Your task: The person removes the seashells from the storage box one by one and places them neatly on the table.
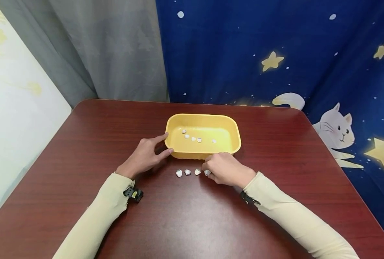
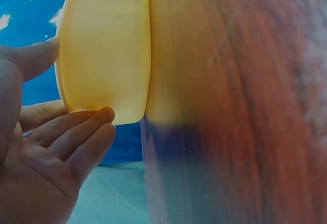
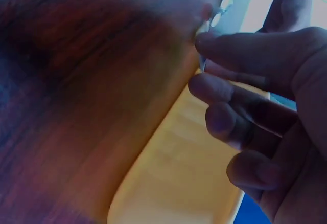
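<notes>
Piece [image 1: 207, 172], small, white, shell-like, pinched by right hand [image 1: 227, 169] at table [image 1: 195, 216], near yellow rectangular plastic basin [image 1: 188, 155]; likely light, hard, best held by edges. Basin touched by left hand [image 1: 144, 157], fingers spread.

On one desk [image 1: 185, 223] there is one yellow basin [image 1: 192, 155]; inside it are five small whitish pieces [image 1: 199, 140]; before it are four other pieces [image 1: 179, 173], one partly hidden; there is one left hand [image 1: 144, 155] and one right hand [image 1: 227, 169]; also one printed cat [image 1: 337, 127].
</notes>
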Demonstrator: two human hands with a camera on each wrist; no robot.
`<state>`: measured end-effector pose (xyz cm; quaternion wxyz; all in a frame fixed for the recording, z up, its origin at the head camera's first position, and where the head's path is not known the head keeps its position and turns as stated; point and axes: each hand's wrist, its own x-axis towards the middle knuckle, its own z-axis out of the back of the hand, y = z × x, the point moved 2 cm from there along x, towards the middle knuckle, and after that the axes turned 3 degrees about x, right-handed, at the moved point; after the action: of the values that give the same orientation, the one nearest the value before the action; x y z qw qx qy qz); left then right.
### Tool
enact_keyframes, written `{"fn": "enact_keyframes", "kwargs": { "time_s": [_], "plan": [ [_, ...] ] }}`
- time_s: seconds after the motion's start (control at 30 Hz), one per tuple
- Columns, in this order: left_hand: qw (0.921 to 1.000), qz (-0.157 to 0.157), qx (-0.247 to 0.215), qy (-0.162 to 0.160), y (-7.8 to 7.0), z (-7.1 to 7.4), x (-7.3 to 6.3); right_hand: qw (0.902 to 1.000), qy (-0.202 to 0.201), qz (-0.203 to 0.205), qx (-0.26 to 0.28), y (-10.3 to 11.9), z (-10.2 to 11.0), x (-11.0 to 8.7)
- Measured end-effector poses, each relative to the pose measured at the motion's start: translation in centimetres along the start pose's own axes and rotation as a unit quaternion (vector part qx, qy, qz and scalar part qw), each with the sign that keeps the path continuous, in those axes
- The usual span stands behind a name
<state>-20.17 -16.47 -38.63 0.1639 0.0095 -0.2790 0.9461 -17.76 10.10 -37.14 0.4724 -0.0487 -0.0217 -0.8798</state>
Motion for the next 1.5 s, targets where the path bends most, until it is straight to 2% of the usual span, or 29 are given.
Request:
{"fn": "enact_keyframes", "kwargs": {
  "time_s": [0.17,0.27,0.83,1.13,1.27,1.5],
  "plan": [
    [1.0,0.003,-0.003,0.003,0.0,0.0,0.0,0.9987,-0.022,-0.013,-0.045,0.1,-0.7,0.1],
    [1.0,0.004,-0.004,0.003,0.0,0.1,0.0,0.998,-0.027,-0.024,-0.051,0.1,-1.0,0.1],
    [1.0,0.008,-0.005,-0.002,0.1,0.3,-0.1,0.9993,-0.013,-0.032,-0.016,0.3,-0.8,0.4],
    [0.9999,0.006,-0.009,0.0,0.1,0.2,-0.2,0.9999,0.003,-0.003,0.014,0.3,1.3,0.2],
    [0.9999,0.005,-0.011,-0.001,0.1,0.1,-0.2,0.9992,0.027,0.016,0.026,0.0,2.3,0.5],
    [0.9999,0.002,-0.011,0.002,0.1,0.0,-0.3,0.9972,0.06,0.022,0.038,-0.3,3.7,1.1]
  ]
}}
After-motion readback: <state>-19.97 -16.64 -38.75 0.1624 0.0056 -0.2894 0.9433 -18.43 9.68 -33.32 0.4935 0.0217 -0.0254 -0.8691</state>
